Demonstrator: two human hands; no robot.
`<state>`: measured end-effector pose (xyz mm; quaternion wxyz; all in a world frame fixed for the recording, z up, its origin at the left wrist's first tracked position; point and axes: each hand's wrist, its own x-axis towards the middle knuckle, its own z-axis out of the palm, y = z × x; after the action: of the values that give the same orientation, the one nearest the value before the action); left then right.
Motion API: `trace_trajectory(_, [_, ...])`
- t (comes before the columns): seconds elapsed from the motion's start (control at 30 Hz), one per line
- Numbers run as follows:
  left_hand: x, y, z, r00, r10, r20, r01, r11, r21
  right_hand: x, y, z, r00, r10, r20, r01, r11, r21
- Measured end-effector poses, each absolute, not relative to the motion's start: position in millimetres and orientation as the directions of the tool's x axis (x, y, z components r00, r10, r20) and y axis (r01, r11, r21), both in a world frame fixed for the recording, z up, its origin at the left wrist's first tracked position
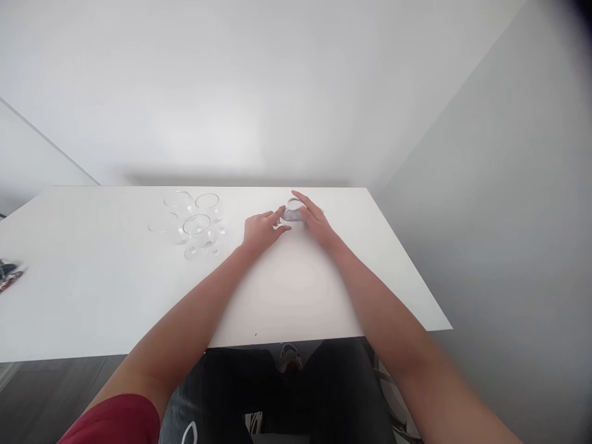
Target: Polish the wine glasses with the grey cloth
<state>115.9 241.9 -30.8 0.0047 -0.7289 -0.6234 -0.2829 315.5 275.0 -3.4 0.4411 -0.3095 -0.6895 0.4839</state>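
Toward the back of the white table (296, 277), a small clear glass piece (292, 215) with a greyish tint sits between my two hands. Its upper edge shows as a pale oval; the lower part is partly hidden by fingers, so its full shape cannot be made out. My left hand (264, 229) holds it from the left, fingertips at its side and thumb nearer to me. From the right, my right hand (316, 221) curves round it with the fingers reaching behind. To the left stand several clear stemmed glasses (197, 224), rims up and close together.
A white wall (259, 111) rises behind the table, and a grey wall (499, 203) is on the right. Small dark and red items (8, 274) lie at the far left edge. My legs (287, 388) are under the table's front edge.
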Motion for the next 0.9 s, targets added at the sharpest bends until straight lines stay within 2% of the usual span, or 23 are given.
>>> trace_trajectory(0.13, [116,240,-30,0.078,0.914,0.397,0.910,-0.228,0.346,316,278,-6,-0.434,0.864,0.256,-0.069,0.252,-0.965])
trace_trajectory(0.2, [117,241,-28,0.061,0.913,0.404,0.898,-0.227,0.377,317,285,-10,-0.375,0.895,0.241,-0.136,0.204,-0.970])
trace_trajectory(0.3, [118,242,-28,0.046,0.904,0.425,0.877,-0.240,0.417,318,289,-13,-0.284,0.922,0.262,-0.179,0.218,-0.960])
trace_trajectory(0.4, [118,242,-28,0.037,0.908,0.418,0.882,-0.226,0.413,315,283,-10,-0.326,0.893,0.311,-0.102,0.294,-0.950])
trace_trajectory(0.5, [117,241,-26,0.045,0.918,0.394,0.899,-0.209,0.385,313,278,-6,-0.435,0.852,0.293,-0.007,0.322,-0.947])
trace_trajectory(0.6, [117,240,-24,0.035,0.921,0.388,0.890,-0.206,0.408,315,282,-7,-0.409,0.875,0.259,-0.079,0.249,-0.965])
trace_trajectory(0.73, [119,240,-24,0.027,0.917,0.398,0.856,-0.227,0.464,319,288,-11,-0.267,0.925,0.270,-0.172,0.230,-0.958])
trace_trajectory(0.8, [119,241,-26,0.025,0.915,0.402,0.853,-0.229,0.469,319,287,-10,-0.251,0.922,0.293,-0.141,0.265,-0.954])
trace_trajectory(0.9, [118,243,-28,0.017,0.918,0.397,0.867,-0.211,0.451,316,281,-8,-0.379,0.869,0.319,-0.022,0.336,-0.942])
